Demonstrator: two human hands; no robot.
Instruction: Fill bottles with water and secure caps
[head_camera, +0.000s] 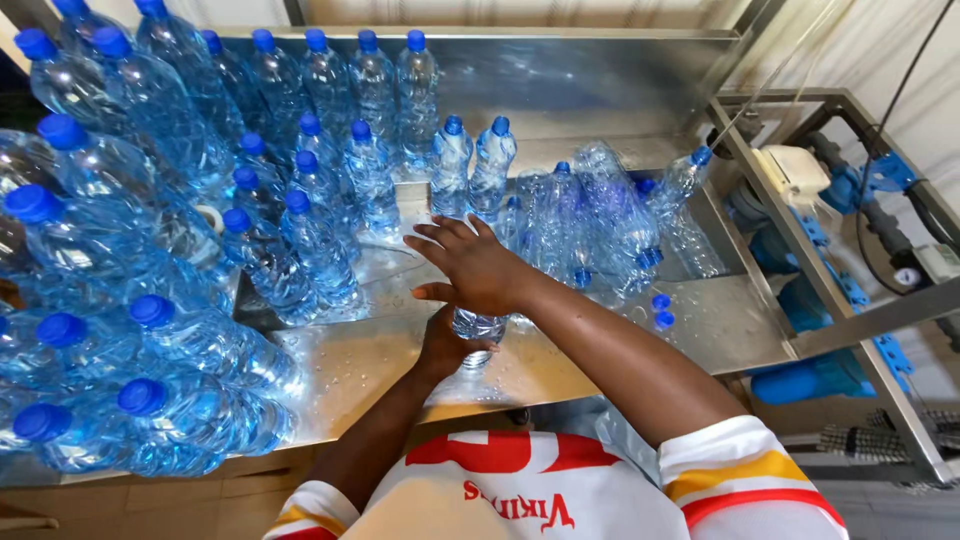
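Wet steel table (640, 70), crowded with capped blue bottles (300, 190) and loose blue caps (661, 309), bears the clear bottle (478, 330) standing at its front edge, which the left hand (445, 348) grips around the body while the right hand (478, 266) presses open-fingered on its top.

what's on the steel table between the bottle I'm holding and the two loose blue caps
Head view: only wet bare steel table lies between the held bottle and the loose blue caps, partly crossed by your right forearm.
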